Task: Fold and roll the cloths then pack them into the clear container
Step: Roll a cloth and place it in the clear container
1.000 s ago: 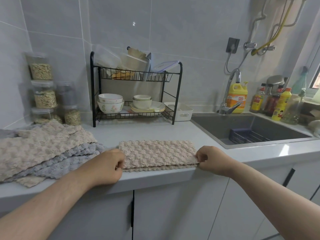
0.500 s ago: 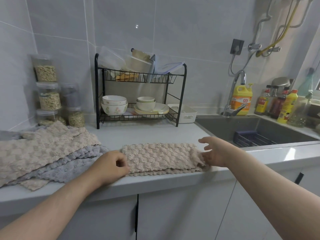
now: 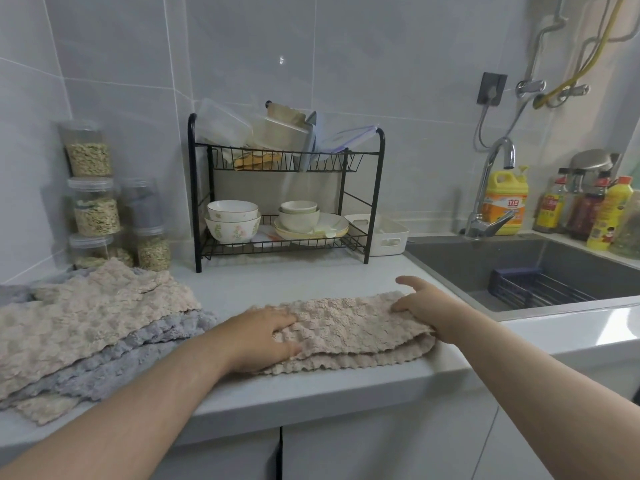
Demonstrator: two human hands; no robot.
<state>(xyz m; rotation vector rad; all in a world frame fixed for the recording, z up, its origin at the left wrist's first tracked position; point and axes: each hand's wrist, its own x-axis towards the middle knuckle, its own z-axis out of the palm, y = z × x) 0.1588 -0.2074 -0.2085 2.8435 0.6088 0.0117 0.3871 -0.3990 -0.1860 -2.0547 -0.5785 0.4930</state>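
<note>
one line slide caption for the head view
Folded beige cloth at the counter edge under the left hand and right hand, more cloths piled beside

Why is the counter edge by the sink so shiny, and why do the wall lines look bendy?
In the head view, light from the right glares off the glossy counter edge beside the sink; the wide-angle lens curves the wall tile lines near the picture's edges.

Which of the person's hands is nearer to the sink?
The right hand. It rests on the end of the folded cloth nearest the sink; the left hand presses the opposite end, by the cloth pile.
</note>
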